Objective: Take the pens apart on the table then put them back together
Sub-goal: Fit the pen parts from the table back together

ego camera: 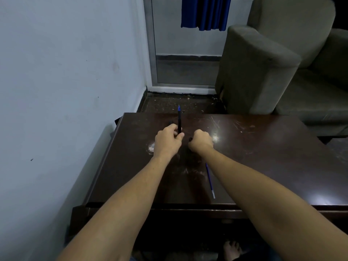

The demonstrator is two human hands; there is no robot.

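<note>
The left hand (167,141) pinches a slim black plastic pen with blue tip (179,121), upright; light, stiff, slippery, best gripped mid-barrel. The right hand (200,142) is fisted on a small dark part I cannot identify.

The table (263,147) is bare across its right half, open to a hand from the near and right edges. Mid-table, both forearms cross the near edge, and a blue refill (210,180) lies between them. A wall (56,72) closes the left edge; an armchair (273,72) stands beyond the far right corner.
</note>
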